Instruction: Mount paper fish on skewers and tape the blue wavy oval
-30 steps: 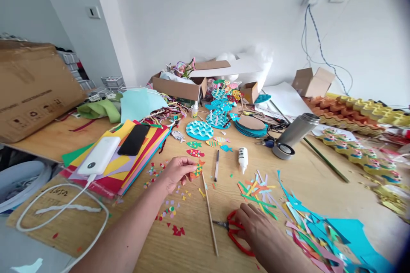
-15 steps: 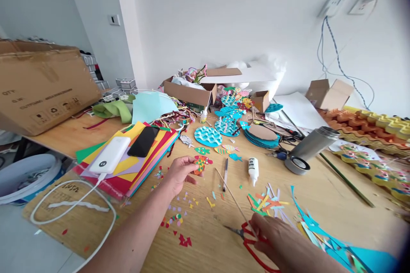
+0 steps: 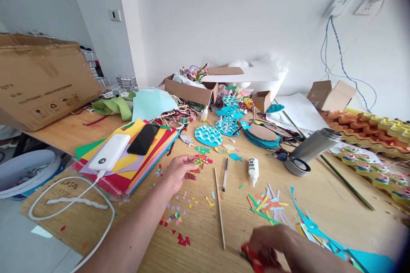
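Observation:
My left hand (image 3: 177,172) pinches a small orange and green paper fish (image 3: 199,163) just above the wooden table (image 3: 326,196). My right hand (image 3: 272,245) is at the bottom edge, fingers curled round the red handles of scissors (image 3: 254,258). A thin wooden stick (image 3: 219,207) lies on the table between the two hands. A black pen (image 3: 225,174) and a white glue bottle (image 3: 253,170) lie just beyond it. More paper fish (image 3: 221,150) sit in a row past my left hand.
Coloured paper sheets (image 3: 137,160) with a white power bank (image 3: 109,152) and a black phone (image 3: 142,139) lie at left. Paper strips and teal offcuts (image 3: 282,209) are at right. A steel flask (image 3: 310,147) lies on its side. Cardboard boxes (image 3: 45,79) stand behind.
My right hand has drawn back toward me with the scissors. The wooden stick, lifted half a second ago, lies flat on the table again. My left hand still holds the fish.

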Demonstrator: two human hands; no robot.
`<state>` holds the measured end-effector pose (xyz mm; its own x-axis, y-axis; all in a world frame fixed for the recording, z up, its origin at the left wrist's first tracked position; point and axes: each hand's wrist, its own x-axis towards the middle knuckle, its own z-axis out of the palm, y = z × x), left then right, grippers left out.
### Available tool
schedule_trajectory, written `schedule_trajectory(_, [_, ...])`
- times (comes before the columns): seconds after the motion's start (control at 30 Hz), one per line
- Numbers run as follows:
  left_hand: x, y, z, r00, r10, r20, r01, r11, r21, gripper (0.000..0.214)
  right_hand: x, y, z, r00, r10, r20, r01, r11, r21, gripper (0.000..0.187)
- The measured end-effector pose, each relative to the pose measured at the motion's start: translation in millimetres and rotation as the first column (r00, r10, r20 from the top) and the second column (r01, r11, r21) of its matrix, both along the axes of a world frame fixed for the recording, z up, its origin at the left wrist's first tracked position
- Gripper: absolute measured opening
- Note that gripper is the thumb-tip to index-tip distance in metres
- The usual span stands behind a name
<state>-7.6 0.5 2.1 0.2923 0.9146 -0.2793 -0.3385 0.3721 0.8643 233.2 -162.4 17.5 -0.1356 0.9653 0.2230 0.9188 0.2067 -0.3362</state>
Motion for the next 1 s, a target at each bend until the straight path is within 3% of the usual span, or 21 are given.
schedule_trajectory(0.2, [0.8, 0.1, -1.4, 0.997, -0.002, 0.075, 0.003, 1.000, -0.010, 0.023, -51.2, 78.5, 28.2, 0.995, 0.099, -0.018, -0.098, 0.992, 0.084, 0.021])
schedule_trajectory(0.33, [0.0, 1.6, 1.0, 0.992, 0.057, 0.115, -0.052, 0.998, -0.042, 0.024, -75.6, 106.5, 26.9, 0.988, 0.151, 0.025, -0.153, 0.981, 0.118, 0.016])
schedule_trajectory(0.63, [-2.7, 6.1, 2.0, 0.963, 0.231, 0.138, -0.219, 0.971, -0.099, 0.015, -89.6, 111.0, -12.5, 0.990, 0.067, 0.124, -0.091, 0.976, 0.198, 0.016])
schedule_trajectory(1.0, [-2.6, 7.5, -1.4, 0.974, 0.205, 0.095, -0.193, 0.974, -0.115, 0.018, -87.7, 114.2, -21.2, 0.989, 0.058, 0.138, -0.086, 0.976, 0.202, 0.017])
